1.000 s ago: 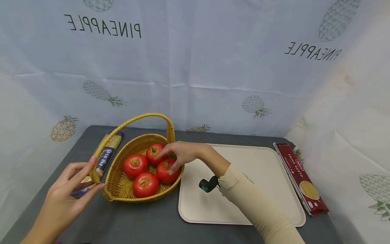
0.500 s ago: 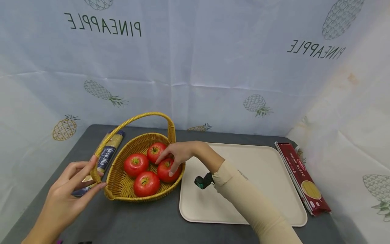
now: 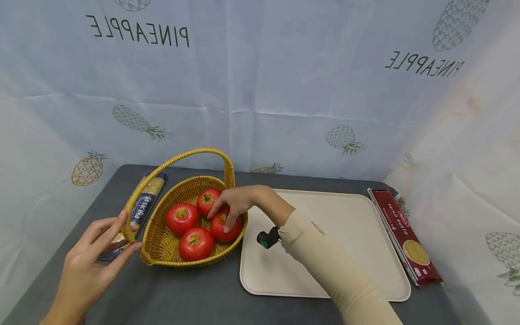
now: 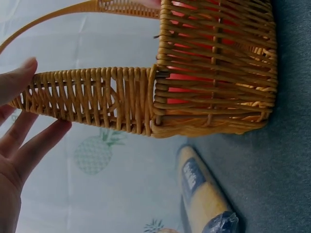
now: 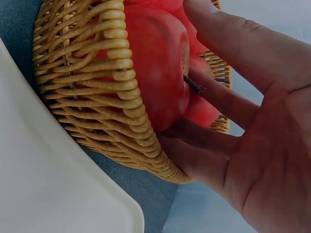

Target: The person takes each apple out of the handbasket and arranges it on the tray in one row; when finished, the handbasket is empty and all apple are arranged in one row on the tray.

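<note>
A yellow wicker basket (image 3: 191, 264) with a tall hoop handle (image 3: 174, 161) holds several red apples. My left hand (image 3: 83, 259) pinches the handle low on its left side, thumb on one face and fingertips (image 4: 58, 127) on the other. Inside the basket's right side, my right hand (image 3: 239, 201) has its thumb and fingers curled around the rightmost apple (image 3: 219, 229). In the right wrist view that apple (image 5: 155, 63) shows its stem towards the palm, and some fingers reach down between it and the rim. Other apples (image 3: 182, 218) lie close against it.
A cream tray (image 3: 284, 275) lies just right of the basket, under my right forearm. Beyond it is a red spaghetti pack (image 3: 402, 234). A blue-labelled pasta pack (image 3: 147, 198) lies left of the basket, partly behind the handle. A pineapple-print curtain (image 3: 284, 81) hangs behind the grey table (image 3: 183, 293).
My right hand has settled lower over the rightmost apple, its fingers drawing in around it. The left hand keeps its hold on the handle. The whole view has shifted slightly.
</note>
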`<state>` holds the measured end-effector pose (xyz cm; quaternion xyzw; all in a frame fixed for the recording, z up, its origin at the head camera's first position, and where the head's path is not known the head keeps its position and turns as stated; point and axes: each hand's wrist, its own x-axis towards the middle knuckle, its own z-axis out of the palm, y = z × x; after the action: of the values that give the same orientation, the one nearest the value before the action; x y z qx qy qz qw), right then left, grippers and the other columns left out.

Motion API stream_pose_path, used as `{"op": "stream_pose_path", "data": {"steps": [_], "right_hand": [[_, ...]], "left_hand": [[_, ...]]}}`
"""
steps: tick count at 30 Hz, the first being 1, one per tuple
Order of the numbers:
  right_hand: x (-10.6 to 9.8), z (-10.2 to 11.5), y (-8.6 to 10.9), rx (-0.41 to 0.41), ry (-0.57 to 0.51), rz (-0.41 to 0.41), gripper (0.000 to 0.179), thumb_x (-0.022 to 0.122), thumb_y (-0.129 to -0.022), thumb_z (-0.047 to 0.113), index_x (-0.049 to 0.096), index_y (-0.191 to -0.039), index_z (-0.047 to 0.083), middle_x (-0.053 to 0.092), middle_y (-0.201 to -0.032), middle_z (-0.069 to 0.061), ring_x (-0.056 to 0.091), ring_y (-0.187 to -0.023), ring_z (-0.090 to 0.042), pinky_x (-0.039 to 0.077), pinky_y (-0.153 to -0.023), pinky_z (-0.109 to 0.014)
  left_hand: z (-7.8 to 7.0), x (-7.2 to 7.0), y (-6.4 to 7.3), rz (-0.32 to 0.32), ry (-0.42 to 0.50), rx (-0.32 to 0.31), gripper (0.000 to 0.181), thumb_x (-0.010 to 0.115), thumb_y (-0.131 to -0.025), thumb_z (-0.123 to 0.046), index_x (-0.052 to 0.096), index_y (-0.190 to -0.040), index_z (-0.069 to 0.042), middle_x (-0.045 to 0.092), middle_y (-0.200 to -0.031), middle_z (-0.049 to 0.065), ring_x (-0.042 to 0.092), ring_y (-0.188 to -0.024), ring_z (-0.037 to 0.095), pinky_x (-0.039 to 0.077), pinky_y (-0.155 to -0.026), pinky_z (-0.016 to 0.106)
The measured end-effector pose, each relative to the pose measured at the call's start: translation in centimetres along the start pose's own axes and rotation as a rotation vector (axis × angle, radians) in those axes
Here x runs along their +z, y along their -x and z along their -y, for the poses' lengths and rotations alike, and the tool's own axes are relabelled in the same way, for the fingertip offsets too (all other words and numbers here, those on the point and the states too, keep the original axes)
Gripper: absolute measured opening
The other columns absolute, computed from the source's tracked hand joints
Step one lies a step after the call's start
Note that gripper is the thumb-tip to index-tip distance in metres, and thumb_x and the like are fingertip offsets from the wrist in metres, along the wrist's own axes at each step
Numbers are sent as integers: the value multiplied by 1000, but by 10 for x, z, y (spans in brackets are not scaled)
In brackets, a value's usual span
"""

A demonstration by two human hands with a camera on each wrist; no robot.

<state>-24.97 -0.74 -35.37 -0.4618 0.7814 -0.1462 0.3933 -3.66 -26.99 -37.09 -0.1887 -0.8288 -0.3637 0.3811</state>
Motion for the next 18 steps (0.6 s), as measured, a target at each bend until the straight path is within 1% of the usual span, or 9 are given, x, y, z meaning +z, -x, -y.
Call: {"op": "stream_pose_path", "data": {"steps": [3, 10, 13, 18], "right_hand": [[0, 0, -3, 16, 20, 7, 57, 82, -88, 22, 63, -142, 21, 57, -149, 2, 45, -141, -15, 52, -113, -27], [3, 1, -9, 53, 40, 46, 56, 83, -87, 20, 65, -140, 27, 54, -148, 3, 43, -139, -16, 53, -110, -27], [4, 1, -11, 59, 37, 60, 58, 83, -87, 19, 64, -141, 26, 53, -149, 2, 42, -139, -15, 52, -111, -26], [5, 1, -13, 59, 21, 62, 59, 84, -86, 17, 64, -140, 25, 53, -149, 1, 42, -138, -16, 52, -111, -27]], "left_hand": [[-2, 1, 0, -12, 14, 0, 77, 66, -92, -53, 61, -131, 14, 61, -117, -13, 60, -108, -12, 52, -85, -3], [-3, 1, -1, -7, 4, -17, 77, 66, -92, -54, 62, -132, 13, 60, -118, -14, 60, -108, -12, 51, -85, -3], [-3, 1, -1, -9, 13, -16, 77, 66, -92, -53, 61, -131, 13, 61, -117, -13, 60, -108, -12, 52, -85, -3], [-2, 1, -1, -12, 40, -10, 76, 68, -92, -51, 61, -130, 15, 61, -117, -13, 61, -107, -10, 53, -85, -2]]}}
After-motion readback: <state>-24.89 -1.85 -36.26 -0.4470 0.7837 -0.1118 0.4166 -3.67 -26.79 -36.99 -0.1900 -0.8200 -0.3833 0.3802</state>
